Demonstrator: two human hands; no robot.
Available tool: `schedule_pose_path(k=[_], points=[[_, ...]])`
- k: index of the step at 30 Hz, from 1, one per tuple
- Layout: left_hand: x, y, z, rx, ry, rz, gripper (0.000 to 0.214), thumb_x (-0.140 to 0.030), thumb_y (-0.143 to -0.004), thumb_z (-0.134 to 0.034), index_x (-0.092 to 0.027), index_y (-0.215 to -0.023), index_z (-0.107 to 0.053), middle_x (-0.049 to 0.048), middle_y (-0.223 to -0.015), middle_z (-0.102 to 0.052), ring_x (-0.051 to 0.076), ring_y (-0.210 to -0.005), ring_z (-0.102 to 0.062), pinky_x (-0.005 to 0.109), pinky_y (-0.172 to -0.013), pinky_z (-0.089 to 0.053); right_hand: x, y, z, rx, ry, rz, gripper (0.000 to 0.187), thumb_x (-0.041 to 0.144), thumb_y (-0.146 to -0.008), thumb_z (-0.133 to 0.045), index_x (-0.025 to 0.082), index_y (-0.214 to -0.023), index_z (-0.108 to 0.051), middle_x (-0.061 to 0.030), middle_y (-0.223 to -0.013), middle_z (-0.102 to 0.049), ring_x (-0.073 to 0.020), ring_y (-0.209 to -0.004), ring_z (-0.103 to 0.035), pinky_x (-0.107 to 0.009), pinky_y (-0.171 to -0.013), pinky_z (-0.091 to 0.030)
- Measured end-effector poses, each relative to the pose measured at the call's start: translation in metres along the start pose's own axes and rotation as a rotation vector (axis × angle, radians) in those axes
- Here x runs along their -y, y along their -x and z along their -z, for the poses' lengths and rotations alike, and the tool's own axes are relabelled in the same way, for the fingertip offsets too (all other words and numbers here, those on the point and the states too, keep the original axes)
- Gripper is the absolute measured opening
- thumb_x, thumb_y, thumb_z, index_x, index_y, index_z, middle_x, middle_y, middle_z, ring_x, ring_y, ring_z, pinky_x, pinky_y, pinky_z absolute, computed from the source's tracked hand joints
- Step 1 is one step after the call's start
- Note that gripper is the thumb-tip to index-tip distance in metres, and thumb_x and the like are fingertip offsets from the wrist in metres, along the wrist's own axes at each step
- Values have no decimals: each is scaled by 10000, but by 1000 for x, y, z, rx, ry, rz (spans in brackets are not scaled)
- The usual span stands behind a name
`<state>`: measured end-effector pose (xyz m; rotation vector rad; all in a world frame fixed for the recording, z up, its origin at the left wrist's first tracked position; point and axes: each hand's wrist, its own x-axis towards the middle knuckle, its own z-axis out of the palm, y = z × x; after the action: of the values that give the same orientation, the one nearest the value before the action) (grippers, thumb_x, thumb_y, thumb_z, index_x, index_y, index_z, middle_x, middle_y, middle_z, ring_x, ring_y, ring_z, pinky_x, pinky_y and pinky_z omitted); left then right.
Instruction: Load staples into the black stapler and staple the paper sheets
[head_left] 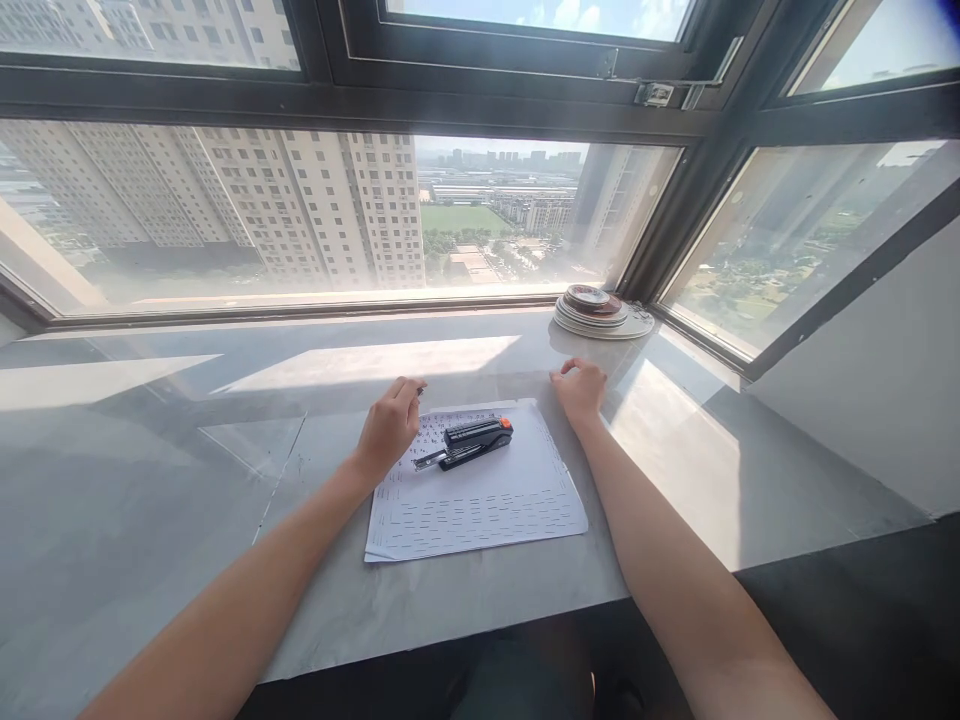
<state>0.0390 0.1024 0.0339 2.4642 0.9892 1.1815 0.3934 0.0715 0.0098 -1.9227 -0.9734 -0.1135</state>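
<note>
**Loose bit in one hand, stapler on the paper: go gently**

So if you're handling a stapler like this, I'd steady its black body with one hand before touching the silver strip that pokes out at its left end. My guess is it'd slide around on those loose sheets if you pushed at it one-handed. Line anything small up straight with the strip, use light pressure, and keep fingertips off the metal end. The orange part at the other end seems like a decent spot to brace against.

Hands: the left hand is just beyond the paper's left side, thumb and fingers pinched nearly closed on a small dark piece. Too tiny to say what it is. The right hand is past the paper's far right corner, fingers loosely curled. Can't tell how tightly it's closed or whether anything's in there. Neither one touches the stapler.

The stapler lies on the paper, which sits near the front edge of the tabletop. A stack of round plates is tucked into the far right corner.
</note>
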Motion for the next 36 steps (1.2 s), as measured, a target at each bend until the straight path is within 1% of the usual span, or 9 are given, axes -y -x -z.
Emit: schedule_pose_path(k=[2,3,6,9,12,17,25,31,36], points=[[1,1,-2,12,62,0,336,-168,-1009,-376,-232,-1201,-644,84,-1062,-661,198,-835,-666,307,-690,-513,15,5,3,55,-136,135,185,383,-791,-682,224,-717,-623,-68,-831,-687,-260,-850,-602,-446,-915,-485],[1,1,-3,23,96,-3,338,-175,-1010,-381,-240,-1203,-652,80,-1057,-657,191,-817,-658,309,-690,-517,22,9,5,160,-239,196,236,428,-837,-661,220,-729,-634,-56,-811,-685,-235,-802,-600,-424,-888,-493],[2,2,-4,20,178,-13,326,-198,-1013,-406,-258,-1186,-675,69,-1042,-651,180,-790,-642,320,-706,-533,44,22,11,669,-558,346,361,547,-909,-627,212,-791,-687,-52,-846,-705,-199,-777,-605,-351,-782,-502],[2,2,-5,-35,211,-2,339,-206,-1021,-395,-264,-1192,-682,71,-1051,-647,184,-809,-638,342,-746,-551,56,31,15,1065,-707,488,408,610,-841,-727,208,-910,-728,-61,-983,-723,-189,-824,-602,-338,-787,-503],[0,2,-6,-32,250,-4,349,-213,-1027,-394,-265,-1204,-690,75,-1070,-639,186,-832,-633,353,-779,-562,62,35,15,1243,-641,611,477,576,-746,-842,213,-1041,-748,-50,-1035,-726,-171,-801,-585,-327,-785,-497],[-3,2,-6,-16,287,2,337,-251,-1040,-421,-276,-1208,-711,79,-1097,-633,201,-885,-623,371,-814,-559,65,40,12,1286,-447,741,520,502,-735,-859,224,-1160,-744,-15,-997,-710,-153,-768,-562,-297,-751,-477],[-1,1,-7,-20,307,-27,317,-304,-1047,-481,-288,-1189,-765,87,-1077,-655,219,-948,-647,364,-806,-548,65,43,13,1233,-377,737,188,285,-756,-766,201,-902,-684,23,-871,-581,-141,-740,-527,-266,-673,-398],[3,0,-10,-73,279,-81,263,-304,-1037,-543,-262,-1139,-782,79,-1050,-698,199,-918,-696,341,-773,-597,56,35,12,1215,-357,690,204,314,-760,-764,201,-886,-650,10,-884,-571,-163,-776,-533,-286,-710,-392],[6,2,-10,-95,303,-35,268,-320,-1047,-534,-247,-1122,-781,56,-1014,-750,142,-725,-720,292,-668,-614,55,33,13,1209,-350,679,231,364,-775,-768,203,-880,-640,0,-886,-579,-177,-790,-530,-298,-728,-393]])
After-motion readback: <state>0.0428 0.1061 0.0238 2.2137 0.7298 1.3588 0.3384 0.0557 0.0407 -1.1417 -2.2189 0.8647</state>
